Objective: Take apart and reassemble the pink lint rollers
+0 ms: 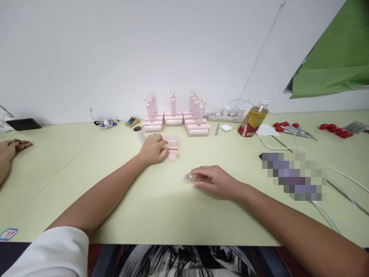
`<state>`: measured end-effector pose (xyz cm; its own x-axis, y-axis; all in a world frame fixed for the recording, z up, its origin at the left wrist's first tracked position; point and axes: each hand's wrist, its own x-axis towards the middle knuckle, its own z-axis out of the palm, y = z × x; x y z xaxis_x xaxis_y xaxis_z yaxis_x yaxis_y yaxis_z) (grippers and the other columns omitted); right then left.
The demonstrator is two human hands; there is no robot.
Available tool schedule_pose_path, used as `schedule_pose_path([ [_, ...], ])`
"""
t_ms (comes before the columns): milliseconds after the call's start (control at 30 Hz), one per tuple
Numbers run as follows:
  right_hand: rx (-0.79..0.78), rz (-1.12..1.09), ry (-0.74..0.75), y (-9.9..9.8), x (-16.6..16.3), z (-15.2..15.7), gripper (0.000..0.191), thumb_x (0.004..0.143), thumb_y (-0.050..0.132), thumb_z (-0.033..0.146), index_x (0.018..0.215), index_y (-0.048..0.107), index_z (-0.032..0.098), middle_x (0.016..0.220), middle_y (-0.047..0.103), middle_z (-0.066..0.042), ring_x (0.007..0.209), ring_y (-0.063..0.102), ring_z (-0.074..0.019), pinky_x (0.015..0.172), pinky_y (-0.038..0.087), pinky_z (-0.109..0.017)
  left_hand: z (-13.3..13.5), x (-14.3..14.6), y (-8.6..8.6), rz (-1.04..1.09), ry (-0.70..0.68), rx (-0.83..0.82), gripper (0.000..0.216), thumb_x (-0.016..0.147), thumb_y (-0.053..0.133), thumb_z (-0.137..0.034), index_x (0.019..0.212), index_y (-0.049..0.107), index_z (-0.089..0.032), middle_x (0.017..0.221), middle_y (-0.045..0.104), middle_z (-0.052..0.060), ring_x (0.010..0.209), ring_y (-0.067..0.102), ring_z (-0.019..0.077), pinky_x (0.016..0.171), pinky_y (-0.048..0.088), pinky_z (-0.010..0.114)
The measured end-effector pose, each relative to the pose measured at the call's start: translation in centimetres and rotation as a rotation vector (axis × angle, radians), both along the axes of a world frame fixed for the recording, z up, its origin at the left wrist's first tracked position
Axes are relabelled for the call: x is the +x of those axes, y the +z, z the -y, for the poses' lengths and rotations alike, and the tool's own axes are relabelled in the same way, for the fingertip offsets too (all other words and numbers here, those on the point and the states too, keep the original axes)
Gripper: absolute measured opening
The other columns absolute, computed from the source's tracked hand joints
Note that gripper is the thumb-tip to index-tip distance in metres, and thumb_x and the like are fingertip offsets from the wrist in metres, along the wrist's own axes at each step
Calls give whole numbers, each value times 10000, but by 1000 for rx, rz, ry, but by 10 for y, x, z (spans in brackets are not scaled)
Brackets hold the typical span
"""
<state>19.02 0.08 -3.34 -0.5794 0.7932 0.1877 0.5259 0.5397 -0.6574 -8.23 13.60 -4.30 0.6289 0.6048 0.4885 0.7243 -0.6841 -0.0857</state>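
Note:
My left hand (154, 149) is closed at the left edge of some pink plastic parts, its thumb and forefinger bent around that edge. These parts are a translucent pink cover (173, 139) and a small pink piece with a round end (172, 156). A white cardboard-like roll (138, 134) stands just behind that hand. My right hand (216, 181), nearer the table's front edge, is wrapped around a clear plastic handle (189, 176). The handle's tip points left, while the rest is partly hidden by the fingers.
Several pink lint rollers (173, 119) with upright handles stand along the wall. A power strip (225, 116), a drink bottle (253, 119), red-handled tools (291, 129) and white cables lie rightward. Another person's hand (5, 154) is at far left. A pixelated patch (291, 177) hides one object.

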Motion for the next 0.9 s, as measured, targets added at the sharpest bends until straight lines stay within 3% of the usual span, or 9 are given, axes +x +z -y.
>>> schedule_pose_path([
  [167,-23,-41,-2,-2,1,-1,261,849,604,272,1087,660,184,897,700,-49,739,618,-148,666,481,-255,-9,9,14,-7,-58,-36,429,907,396,-305,1291,534,-174,1325,500,134,1186,434,288,982,318,444],
  [233,-37,-45,-3,-2,2,-1,262,850,605,279,1089,659,186,882,695,-45,733,615,-147,662,480,-254,-13,13,17,-46,-79,-103,465,949,332,-337,1362,464,-170,1396,459,128,1264,393,282,1019,290,438],
  [367,-60,-61,-11,-1,2,-1,246,849,602,274,1071,660,185,834,679,-31,700,599,-138,648,475,-249,-9,17,12,-49,-34,-208,450,983,251,-347,1314,503,-174,1295,548,117,1174,476,260,964,325,415],
  [567,-58,-84,-21,-4,2,-2,268,849,604,289,1089,668,190,888,690,-43,734,603,-149,673,487,-267,11,18,4,12,88,-160,403,971,288,-332,1235,559,-193,1195,575,125,1061,495,280,902,337,442],
  [900,-42,-83,-90,-3,-1,-3,261,823,613,257,1061,683,177,886,693,-54,739,607,-156,681,489,-280,19,11,-2,66,156,-256,446,968,266,-280,1350,477,-189,1374,498,125,1254,413,296,986,324,472],
])
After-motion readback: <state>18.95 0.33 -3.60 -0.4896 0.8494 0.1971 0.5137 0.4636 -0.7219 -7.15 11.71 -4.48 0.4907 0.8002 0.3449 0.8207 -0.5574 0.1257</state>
